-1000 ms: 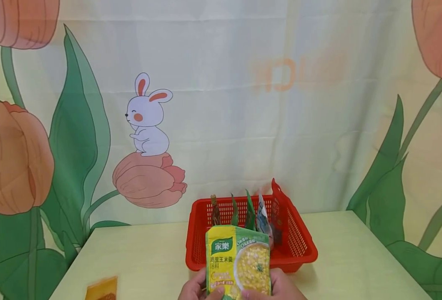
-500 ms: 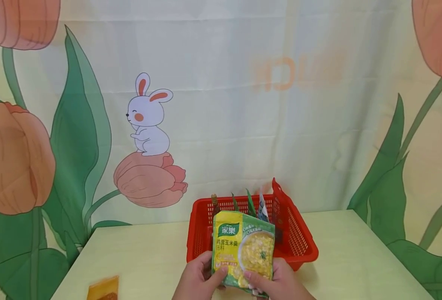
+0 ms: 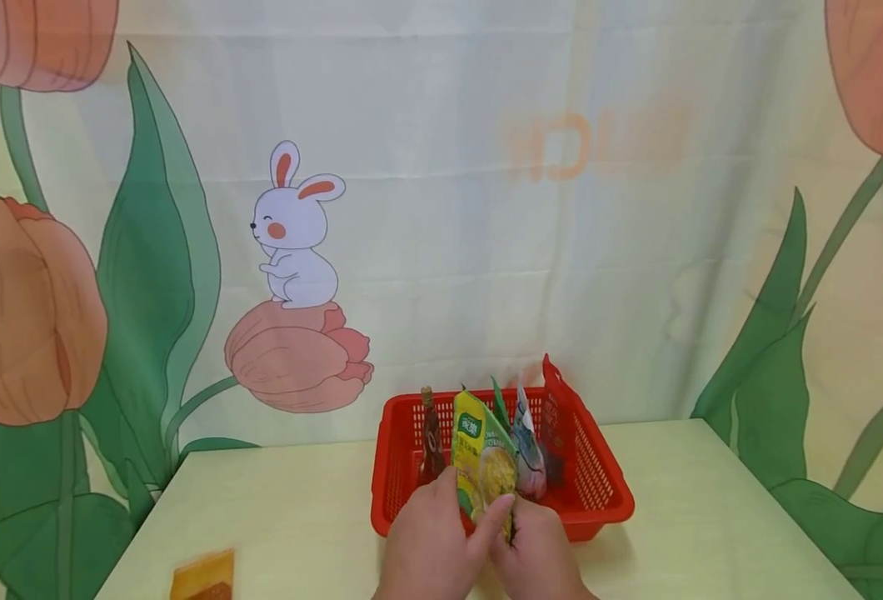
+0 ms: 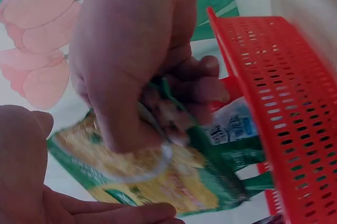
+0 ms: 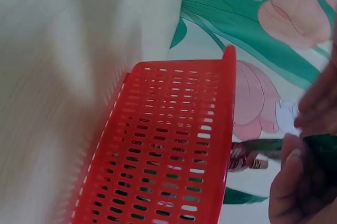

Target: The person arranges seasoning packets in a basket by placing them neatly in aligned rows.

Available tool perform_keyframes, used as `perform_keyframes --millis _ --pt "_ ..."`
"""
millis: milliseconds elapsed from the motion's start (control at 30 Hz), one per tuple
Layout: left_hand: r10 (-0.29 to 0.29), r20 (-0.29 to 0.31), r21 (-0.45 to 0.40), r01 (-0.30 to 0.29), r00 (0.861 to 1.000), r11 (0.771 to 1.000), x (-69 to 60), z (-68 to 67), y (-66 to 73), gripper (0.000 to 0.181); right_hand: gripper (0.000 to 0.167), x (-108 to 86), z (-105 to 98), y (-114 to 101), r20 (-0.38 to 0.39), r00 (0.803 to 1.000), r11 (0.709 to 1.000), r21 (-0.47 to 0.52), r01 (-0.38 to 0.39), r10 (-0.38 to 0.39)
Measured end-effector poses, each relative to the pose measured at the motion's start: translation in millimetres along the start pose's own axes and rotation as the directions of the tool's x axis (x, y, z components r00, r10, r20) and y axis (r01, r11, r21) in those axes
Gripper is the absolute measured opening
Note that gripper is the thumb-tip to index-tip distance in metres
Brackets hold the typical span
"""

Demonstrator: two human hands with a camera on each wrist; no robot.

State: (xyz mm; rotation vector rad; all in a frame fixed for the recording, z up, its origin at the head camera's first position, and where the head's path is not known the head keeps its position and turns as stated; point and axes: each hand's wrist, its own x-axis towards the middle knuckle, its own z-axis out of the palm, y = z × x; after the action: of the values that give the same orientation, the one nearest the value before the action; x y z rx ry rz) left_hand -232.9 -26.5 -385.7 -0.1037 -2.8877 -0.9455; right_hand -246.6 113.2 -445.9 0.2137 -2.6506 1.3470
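Note:
A yellow and green soup packet (image 3: 482,454) with a corn soup bowl printed on it is held upright, tilted, in front of the basket. My right hand (image 3: 535,550) pinches the packet's lower right part; in the left wrist view the right hand (image 4: 131,60) has its thumb on the printed front. My left hand (image 3: 430,533) lies along the packet's left side. In the left wrist view, straight fingers (image 4: 116,213) of the left hand run beside the packet edge, with the thumb apart. The right wrist view shows both hands only partly, at its right edge.
A red plastic basket (image 3: 606,479) stands behind the hands, holding a dark bottle (image 3: 431,429), a blue and white packet (image 3: 526,446), a red bag (image 3: 557,408) and green packets. An orange-yellow packet (image 3: 203,577) lies on the table (image 3: 299,500) at left.
The packet has turned from facing me to an angled, narrower view and moved over the basket's front. The left hand has shifted from gripping its edge to lying along its side.

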Motion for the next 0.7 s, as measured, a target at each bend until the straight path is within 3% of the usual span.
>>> perform_keyframes --millis 133,233,367,500,700 --pt "0.069 -0.076 0.156 -0.057 0.995 0.986 0.5 0.9 17.0 0.090 0.020 -2.8 6 -4 -0.010 1.000 0.994 -0.111 -0.021 0.020" --pt "0.090 -0.112 0.249 -0.059 0.990 0.967 4.4 1.5 27.8 0.086 0.022 -6.2 11 -7 -0.050 0.999 0.972 -0.236 0.007 -0.019" --pt "0.127 -0.180 0.360 -0.055 0.976 0.931 9.0 2.5 34.2 0.061 0.020 -11.3 18 -9 -0.141 0.976 0.931 -0.347 0.109 -0.167" --pt "0.135 -0.199 0.424 -0.039 0.971 0.905 9.8 2.4 35.0 0.039 0.025 -15.0 21 -11 -0.164 0.965 0.936 -0.321 0.145 -0.205" --pt "0.125 -0.171 0.451 -0.035 0.977 0.892 9.1 0.2 36.1 0.039 0.026 -15.4 20 -13 -0.124 0.982 0.962 -0.253 0.106 -0.141"
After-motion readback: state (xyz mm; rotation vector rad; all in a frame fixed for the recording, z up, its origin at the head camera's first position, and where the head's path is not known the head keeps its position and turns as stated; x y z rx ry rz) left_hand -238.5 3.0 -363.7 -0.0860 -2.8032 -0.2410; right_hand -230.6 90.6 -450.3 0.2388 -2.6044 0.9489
